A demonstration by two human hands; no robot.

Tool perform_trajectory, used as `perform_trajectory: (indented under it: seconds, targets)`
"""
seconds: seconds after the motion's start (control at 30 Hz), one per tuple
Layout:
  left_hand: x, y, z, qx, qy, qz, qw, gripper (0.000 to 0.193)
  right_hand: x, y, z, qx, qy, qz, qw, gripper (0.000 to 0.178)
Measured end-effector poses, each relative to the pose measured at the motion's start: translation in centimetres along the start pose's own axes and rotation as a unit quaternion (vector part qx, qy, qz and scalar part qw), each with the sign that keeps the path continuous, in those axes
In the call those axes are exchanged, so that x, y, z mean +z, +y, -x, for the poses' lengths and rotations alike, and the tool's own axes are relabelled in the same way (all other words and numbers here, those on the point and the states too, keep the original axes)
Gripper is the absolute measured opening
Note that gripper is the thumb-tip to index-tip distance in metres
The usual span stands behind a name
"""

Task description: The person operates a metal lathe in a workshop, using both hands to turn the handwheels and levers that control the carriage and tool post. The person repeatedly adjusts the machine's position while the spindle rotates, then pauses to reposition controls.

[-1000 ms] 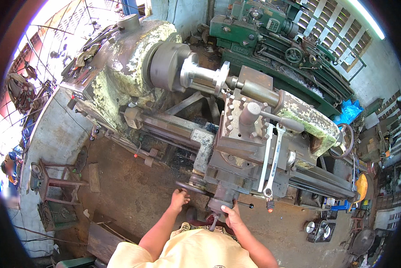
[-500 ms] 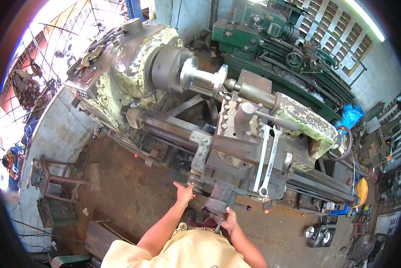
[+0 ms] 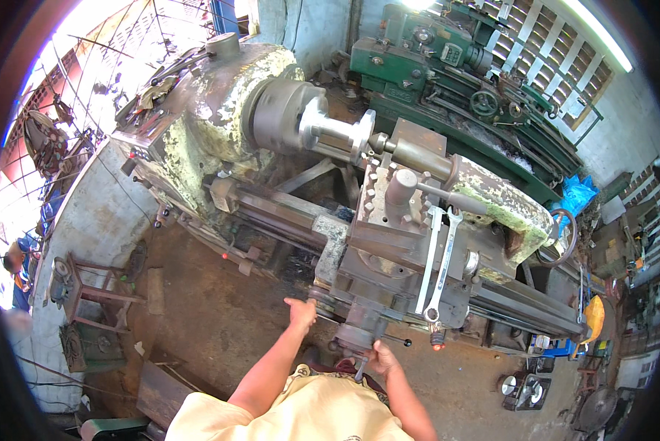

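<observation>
Oil-dark workshop floor (image 3: 198, 323) (green lathe (image 3: 447, 66) behind) under a worn lathe (image 3: 389, 220).

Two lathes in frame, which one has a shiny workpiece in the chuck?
The near one, the worn pale-painted lathe that both hands work at: a bright metal workpiece sits in its chuck. The green lathe behind shows none.

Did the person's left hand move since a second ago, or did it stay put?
Yes. The left hand has slid leftward along the front of the lathe carriage, away from the right hand, which stays at the crank below.
</observation>
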State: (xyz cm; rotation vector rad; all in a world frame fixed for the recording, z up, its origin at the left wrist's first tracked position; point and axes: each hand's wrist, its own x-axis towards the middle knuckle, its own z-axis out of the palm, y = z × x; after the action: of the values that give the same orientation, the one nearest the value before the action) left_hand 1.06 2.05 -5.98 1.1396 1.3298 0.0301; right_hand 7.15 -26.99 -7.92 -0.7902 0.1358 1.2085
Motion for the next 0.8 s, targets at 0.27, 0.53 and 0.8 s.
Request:
perform_trajectory:
  seconds: [0.27,0.53,0.8]
  targets:
    - [0.9,-0.8,0.7,0.024,0.034,-0.009,0.999,0.104,-7.0,-2.1,2.4,-0.166,0.537,0.272,0.781,0.024]
    - [-1.5,1.0,-0.6,-0.027,0.010,0.042,0.999,0.056,-11.8,-1.8,-0.1,-0.110,0.482,0.286,0.821,0.018]
    - [2.2,-1.7,4.2,0.119,0.106,0.008,0.987,0.096,-13.3,-1.1,-1.3,-0.078,0.529,0.310,0.786,0.021]
